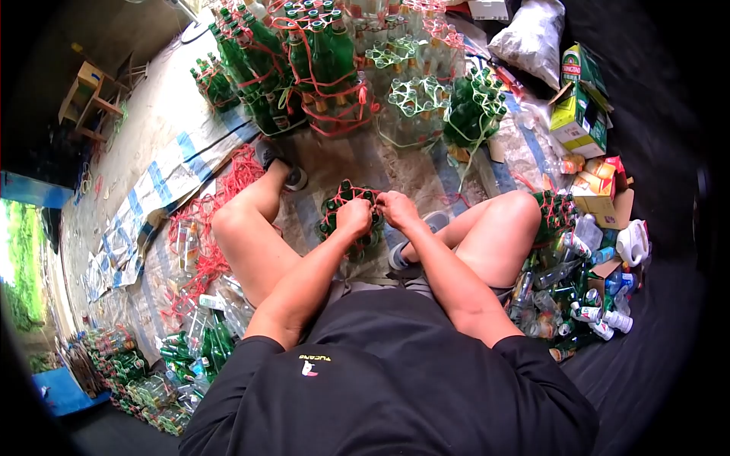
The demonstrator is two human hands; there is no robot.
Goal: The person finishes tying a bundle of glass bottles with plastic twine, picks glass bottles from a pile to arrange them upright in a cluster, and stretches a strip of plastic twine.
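Green bottles, one bundle, on the floor before us, our left grip and right grip apparently pinching red string, where uneven tension could let bottles slip loose.

Green bottles partly hidden behind left fingers.
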